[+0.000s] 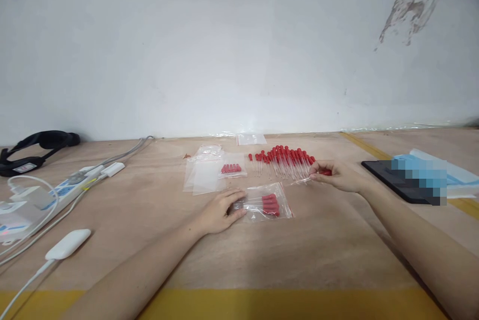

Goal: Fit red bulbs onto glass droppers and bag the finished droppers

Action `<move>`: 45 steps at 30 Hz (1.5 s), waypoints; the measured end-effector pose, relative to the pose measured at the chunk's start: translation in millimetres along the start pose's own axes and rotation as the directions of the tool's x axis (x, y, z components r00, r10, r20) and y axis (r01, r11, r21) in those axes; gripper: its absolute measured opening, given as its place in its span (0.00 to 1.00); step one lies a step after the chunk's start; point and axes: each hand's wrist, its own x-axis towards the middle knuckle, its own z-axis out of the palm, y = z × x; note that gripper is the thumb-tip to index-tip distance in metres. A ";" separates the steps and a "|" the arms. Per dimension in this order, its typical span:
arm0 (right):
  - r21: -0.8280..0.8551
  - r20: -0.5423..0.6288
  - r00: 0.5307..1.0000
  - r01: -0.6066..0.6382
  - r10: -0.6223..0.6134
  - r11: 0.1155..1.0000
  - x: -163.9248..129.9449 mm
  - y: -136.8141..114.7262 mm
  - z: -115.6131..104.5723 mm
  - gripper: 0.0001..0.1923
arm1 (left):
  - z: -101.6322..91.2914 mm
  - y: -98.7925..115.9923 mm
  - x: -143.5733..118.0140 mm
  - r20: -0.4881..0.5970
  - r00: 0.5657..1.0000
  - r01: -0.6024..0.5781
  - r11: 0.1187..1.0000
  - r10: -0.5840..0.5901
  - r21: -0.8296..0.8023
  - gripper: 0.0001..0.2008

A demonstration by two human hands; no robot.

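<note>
My left hand (pixel 220 210) lies over the left end of a clear zip bag (pixel 286 205), with thumb and fingers curled on the plastic. Inside that bag are several droppers with red rubber bulbs (pixel 270 205), their clear tubes pointing toward this hand. To the right, my right hand (pixel 339 176) pinches a dropper (pixel 327 172); its red bulb shows by the palm and its clear tube points left. Beside those fingers is a pile of loose red-bulb droppers (pixel 286 155). Another bag with red bulbs (pixel 231 168) lies behind my left hand.
Flat, empty-looking zip bags (pixel 204 175) overlap at centre left. On the left are a power strip (pixel 63 192) with cables, a white adapter (pixel 68 244) and a black headset (pixel 37 150). A dark flat device (pixel 389 180) and blue masks (pixel 452 170) lie at the right.
</note>
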 end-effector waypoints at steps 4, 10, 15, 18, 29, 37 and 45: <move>0.026 0.030 0.999 0.012 -0.013 1.000 1.4 2.4 4.8 0.17 | -0.7 0.7 0.1 0.003 1.000 0.013 1.000 -0.013 0.008 0.21; 0.105 -0.035 0.999 0.028 -0.025 0.994 16.3 -2.1 48.6 0.15 | 0.0 0.1 0.1 -0.002 1.000 0.008 1.000 -0.008 0.014 0.21; 0.371 0.079 0.994 -0.102 0.077 0.923 16.1 -14.2 69.7 0.12 | 0.1 0.7 0.2 -0.001 1.000 0.004 1.000 -0.004 0.012 0.21; 0.655 0.155 0.979 -0.200 0.130 0.729 13.3 -15.3 72.5 0.15 | 0.1 1.3 0.2 0.005 1.000 0.019 1.000 -0.019 0.007 0.22; 0.696 0.128 0.935 -0.322 0.330 0.642 10.7 -27.1 96.6 0.15 | 0.0 1.3 0.2 -0.005 1.000 -0.003 1.000 0.003 0.008 0.22; 0.467 0.158 0.978 -0.197 0.138 0.862 7.1 -26.9 86.9 0.18 | 0.7 -0.8 -0.3 -0.004 1.000 -0.010 1.000 0.010 0.009 0.22; 0.282 -0.073 0.988 -0.114 0.139 0.953 12.5 -15.1 102.5 0.13 | -1.0 3.2 0.9 0.003 1.000 0.000 1.000 0.000 0.007 0.21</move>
